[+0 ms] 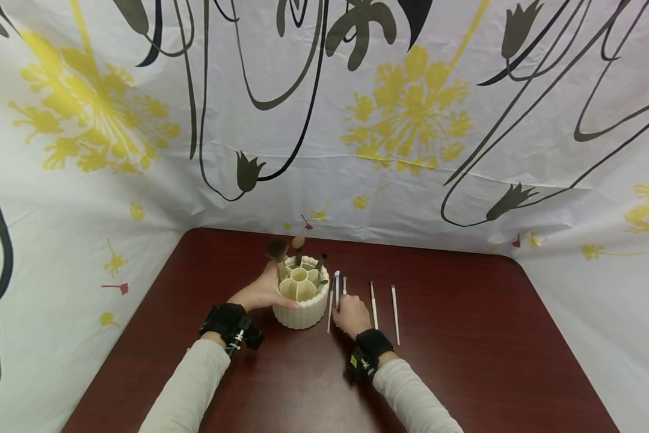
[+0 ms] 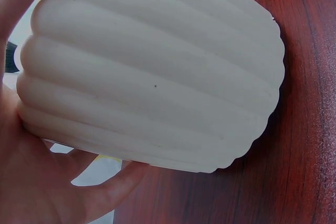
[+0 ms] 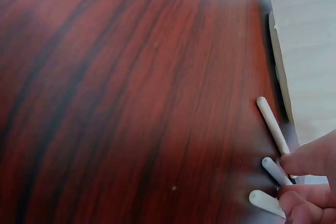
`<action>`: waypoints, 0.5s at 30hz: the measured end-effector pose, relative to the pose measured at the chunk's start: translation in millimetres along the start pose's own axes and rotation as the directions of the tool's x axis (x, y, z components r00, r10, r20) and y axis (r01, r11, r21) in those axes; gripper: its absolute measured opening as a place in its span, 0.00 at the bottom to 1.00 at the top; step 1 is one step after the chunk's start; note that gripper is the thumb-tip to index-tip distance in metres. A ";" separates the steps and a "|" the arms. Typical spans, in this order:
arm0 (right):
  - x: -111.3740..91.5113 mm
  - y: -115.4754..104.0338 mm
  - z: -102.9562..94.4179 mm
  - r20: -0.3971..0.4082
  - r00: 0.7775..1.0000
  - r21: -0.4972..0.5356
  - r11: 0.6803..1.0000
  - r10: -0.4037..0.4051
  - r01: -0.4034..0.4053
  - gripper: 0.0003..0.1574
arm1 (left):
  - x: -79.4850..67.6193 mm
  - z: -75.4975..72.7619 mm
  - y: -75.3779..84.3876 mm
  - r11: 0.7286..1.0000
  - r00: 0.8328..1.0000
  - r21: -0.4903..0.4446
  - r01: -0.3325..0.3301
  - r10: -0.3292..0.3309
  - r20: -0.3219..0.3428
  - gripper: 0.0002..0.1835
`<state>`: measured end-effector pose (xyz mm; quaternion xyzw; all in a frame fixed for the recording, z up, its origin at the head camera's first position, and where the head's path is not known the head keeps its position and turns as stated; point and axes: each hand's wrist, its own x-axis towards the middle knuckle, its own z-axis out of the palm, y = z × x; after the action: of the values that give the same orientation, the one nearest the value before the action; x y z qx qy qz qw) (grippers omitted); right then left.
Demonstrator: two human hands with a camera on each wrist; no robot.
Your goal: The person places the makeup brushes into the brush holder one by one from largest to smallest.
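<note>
My left hand (image 1: 264,291) grips the side of a cream, ribbed makeup brush holder (image 1: 299,317) divided into compartments. In the left wrist view, the ribbed wall of the holder (image 2: 157,77) fills most of the picture, with my fingers curving along it. Several makeup brushes stand in it, among them a fluffy dark brush (image 1: 277,249) and a tan-tipped brush (image 1: 298,243). Just right of the holder, my right hand (image 1: 352,316) is low over thin white-handled brushes on the table. Its fingers pinch the middle makeup brush (image 3: 275,171); their hold is partly hidden.
Two more thin brushes lie to the right of my right hand, the nearer brush (image 1: 374,305) and the farther brush (image 1: 395,315). Another thin brush (image 1: 330,310) lies close beside the holder. A patterned cloth (image 1: 302,132) hangs behind the dark red table (image 1: 465,337).
</note>
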<state>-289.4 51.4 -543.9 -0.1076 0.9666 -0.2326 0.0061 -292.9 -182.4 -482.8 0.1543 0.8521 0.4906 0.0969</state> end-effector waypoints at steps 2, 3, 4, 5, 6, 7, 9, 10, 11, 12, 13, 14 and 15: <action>0.8 -0.6 0.4 -0.007 1.000 0.010 1.000 0.014 -0.014 0.19 | -0.2 0.2 0.9 1.000 1.000 0.000 0.002 -0.002 0.001 0.66; 1.4 -1.0 0.5 -0.009 1.000 0.014 1.000 0.023 -0.023 0.19 | -0.4 0.3 1.3 1.000 1.000 0.003 0.005 -0.005 0.000 0.66; 1.9 -1.5 0.5 -0.013 1.000 0.019 0.999 0.028 -0.027 0.19 | -0.6 0.3 1.6 1.000 1.000 0.003 0.001 -0.001 0.000 0.66; 2.3 -2.1 0.4 -0.015 0.999 0.023 0.999 0.031 -0.031 0.20 | -0.7 0.3 1.8 1.000 1.000 0.005 0.001 -0.001 0.000 0.66; 2.9 -2.5 0.3 -0.014 0.999 0.028 0.999 0.038 -0.037 0.20 | -0.8 0.3 2.0 1.000 1.000 0.007 -0.003 0.003 -0.002 0.66; 3.3 -2.9 0.3 -0.014 0.999 0.031 0.999 0.038 -0.037 0.21 | -0.8 0.4 2.0 1.000 1.000 0.007 -0.006 0.006 -0.003 0.66; 4.1 -3.8 0.1 -0.012 0.999 0.034 0.999 0.039 -0.039 0.22 | -0.6 0.5 1.5 1.000 1.000 0.004 -0.013 0.013 -0.003 0.66; 4.3 -4.4 0.0 -0.011 0.999 0.035 0.999 0.038 -0.037 0.23 | -0.2 0.6 1.0 1.000 1.000 -0.001 -0.020 0.020 -0.002 0.66; 4.5 -4.9 -0.2 -0.009 0.999 0.036 0.999 0.039 -0.038 0.23 | 0.2 0.8 0.4 1.000 1.000 -0.004 -0.020 0.020 -0.002 0.66; 4.8 -5.3 -0.3 -0.008 0.999 0.037 0.998 0.042 -0.041 0.23 | 0.5 0.9 -0.3 1.000 1.000 -0.009 -0.025 0.024 -0.002 0.65; 5.0 -5.8 -0.4 -0.007 0.999 0.034 0.998 0.043 -0.043 0.23 | 1.0 1.1 -1.1 1.000 1.000 -0.012 -0.026 0.026 -0.003 0.65; 5.0 -6.5 -0.6 -0.006 0.999 0.035 0.998 0.047 -0.047 0.23 | 1.3 1.3 -1.8 1.000 1.000 -0.012 -0.028 0.028 -0.002 0.65; 5.0 -7.0 -0.6 -0.004 0.999 0.034 0.998 0.053 -0.052 0.22 | 1.5 1.5 -2.4 0.999 0.999 -0.013 -0.032 0.032 -0.002 0.65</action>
<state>-292.9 44.5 -540.0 -0.0816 0.9649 -0.2492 0.0119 -294.2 -181.9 -485.7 0.1668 0.8465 0.4976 0.0893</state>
